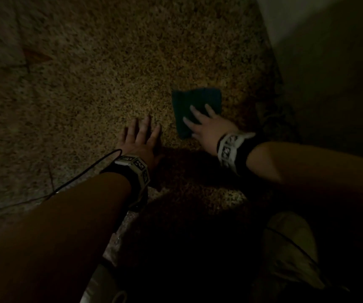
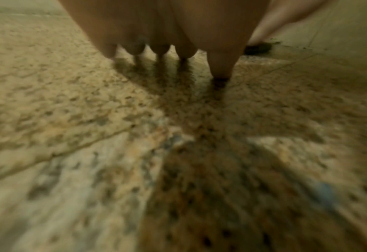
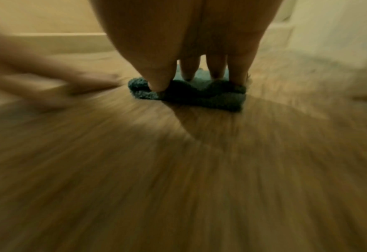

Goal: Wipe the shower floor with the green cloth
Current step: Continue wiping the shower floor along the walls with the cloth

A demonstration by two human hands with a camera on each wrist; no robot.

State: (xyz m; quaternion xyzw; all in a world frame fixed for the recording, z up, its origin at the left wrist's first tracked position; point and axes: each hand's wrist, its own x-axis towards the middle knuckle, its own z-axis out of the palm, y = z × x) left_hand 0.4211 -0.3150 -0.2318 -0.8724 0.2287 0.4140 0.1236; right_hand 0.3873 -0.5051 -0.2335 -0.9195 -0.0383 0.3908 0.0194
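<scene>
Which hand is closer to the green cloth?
The right hand. Its fingers press flat on the green cloth. The left hand lies flat on the bare speckled shower floor beside the cloth, not touching it.

The cloth (image 1: 194, 110) lies on the shower floor (image 1: 110, 73), under the right hand (image 1: 206, 125); the left hand (image 1: 140, 141) rests at its 8 o'clock, just beside
</scene>
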